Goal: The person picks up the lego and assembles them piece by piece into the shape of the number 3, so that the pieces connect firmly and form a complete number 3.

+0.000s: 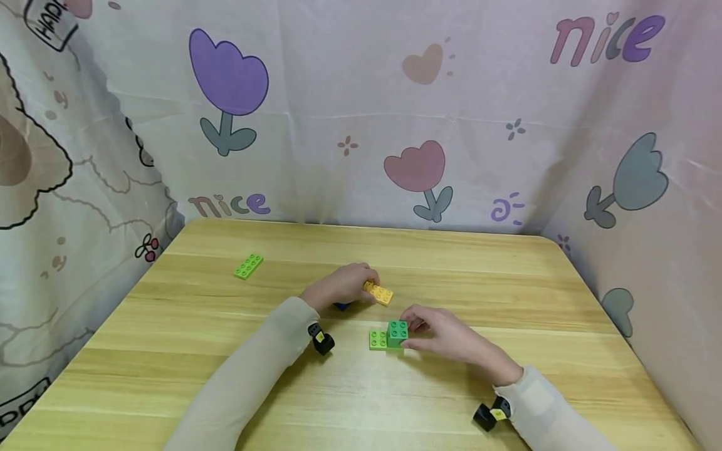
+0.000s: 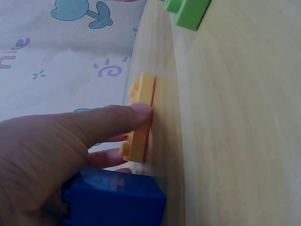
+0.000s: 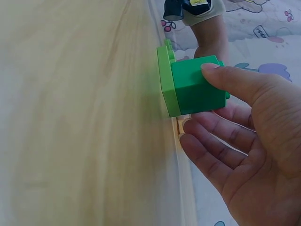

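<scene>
My left hand point(image 1: 343, 285) pinches a flat yellow building brick point(image 1: 381, 294) between thumb and fingers, low over the table. In the left wrist view the thumb lies across the side of the yellow brick point(image 2: 142, 120). A dark blue brick point(image 2: 117, 197) stands close below that hand; the head view shows only a corner of it. My right hand point(image 1: 445, 333) grips a green cube-shaped brick point(image 1: 397, 334), its thumb on one face. That cube sits at the right end of a light green flat brick point(image 1: 378, 340), whose left studs show.
Another light green flat brick point(image 1: 248, 267) lies at the back left of the wooden table point(image 1: 361, 401). A printed cloth point(image 1: 327, 81) hangs behind the table and along its sides. Each wrist carries a small black camera.
</scene>
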The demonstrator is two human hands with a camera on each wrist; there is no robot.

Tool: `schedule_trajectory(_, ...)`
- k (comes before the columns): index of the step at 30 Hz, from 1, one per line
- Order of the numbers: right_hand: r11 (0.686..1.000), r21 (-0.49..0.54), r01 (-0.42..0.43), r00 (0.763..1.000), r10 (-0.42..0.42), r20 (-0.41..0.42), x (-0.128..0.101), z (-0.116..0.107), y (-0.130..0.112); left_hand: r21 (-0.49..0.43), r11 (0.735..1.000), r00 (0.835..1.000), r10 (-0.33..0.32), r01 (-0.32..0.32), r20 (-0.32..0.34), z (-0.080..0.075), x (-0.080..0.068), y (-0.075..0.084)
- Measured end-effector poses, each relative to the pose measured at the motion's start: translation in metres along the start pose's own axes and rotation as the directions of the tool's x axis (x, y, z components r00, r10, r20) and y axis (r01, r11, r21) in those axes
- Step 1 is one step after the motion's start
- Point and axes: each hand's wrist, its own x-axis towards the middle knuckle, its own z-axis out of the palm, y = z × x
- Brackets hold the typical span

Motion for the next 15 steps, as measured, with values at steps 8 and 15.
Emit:
schedule_trajectory(8,1.000,-0.007,-0.010,1.000,0.010,0.005,0.0000,0.0000,-0.0011,-0.042,0.999,0.999,-0.014,0.012,-0.042,-0.0029,-0.0009,-0.0015)
schedule_trajectory(15,0.997,-0.068,-0.020,1.000,0.020,0.006,-0.0003,-0.0006,-0.0032,-0.055,0.998,0.994,0.023,-0.029,-0.104,-0.0074,-0.0082,0.0018)
